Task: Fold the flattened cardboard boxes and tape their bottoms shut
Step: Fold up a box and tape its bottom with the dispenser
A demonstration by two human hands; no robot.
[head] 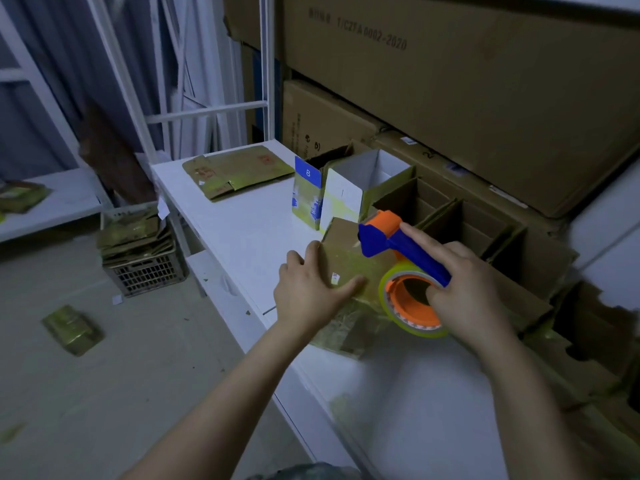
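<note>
The right hand [464, 292] is closed around the blue and orange plastic tape dispenser [401, 247]. Its index finger lies straight along the blue handle, and the thumb goes into the orange core of the yellowish tape roll [412, 303]. The orange front end of the dispenser rests on the upturned bottom of a small brown cardboard box with green print [346, 268]. The left hand [311, 292] is open and lies flat on this box, with the fingers spread over its left edge and the thumb pressing on the top.

The box stands near the front edge of the white desk [249, 237], between the two hands. Its flaps look folded in, and I judge that the taping of this bottom is now in progress; I cannot tell how much tape is already on it.

Behind it stand two folded boxes [349, 192] with open tops, so some work seems finished. A flattened green-brown cardboard box [235, 171] lies at the far end of the desk, and more flattened ones fill a dark plastic crate [145, 271] on the floor, so much is left.
</note>
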